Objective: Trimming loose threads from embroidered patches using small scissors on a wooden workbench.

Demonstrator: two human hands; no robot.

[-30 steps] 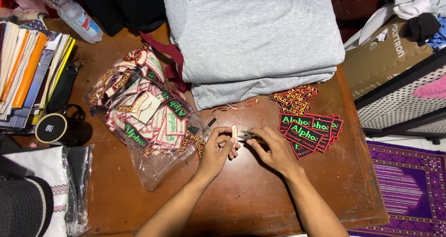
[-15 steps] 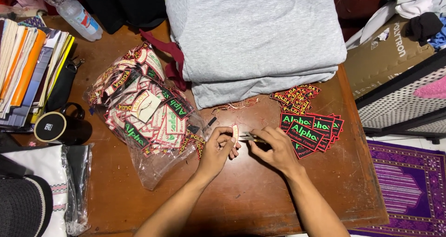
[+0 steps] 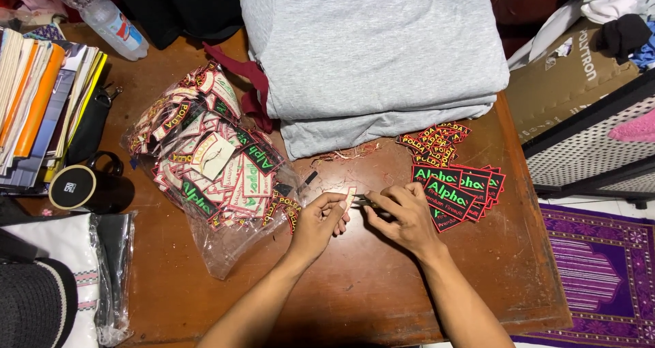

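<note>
My left hand (image 3: 322, 220) holds a small pale embroidered patch (image 3: 349, 198) upright by its edge above the wooden table (image 3: 355, 286). My right hand (image 3: 404, 215) grips a small metal tool, likely thread snips (image 3: 361, 199), with its tip touching the patch. A clear plastic bag (image 3: 205, 164) full of several embroidered patches lies just left of my left hand. Right of my right hand lies a fanned stack of black patches with green lettering and red borders (image 3: 458, 187), with a smaller pile of red-and-yellow patches (image 3: 437, 138) behind it.
A folded stack of grey garments (image 3: 375, 54) fills the table's far middle, loose thread scraps (image 3: 344, 153) in front of it. Books (image 3: 41, 95), a black mug (image 3: 82, 184) and a plastic bottle (image 3: 112, 24) sit at the left. A cardboard box (image 3: 566, 75) stands at the right.
Both hands stay in almost the same place. The fingers shift only slightly around the patch and the tool.
</note>
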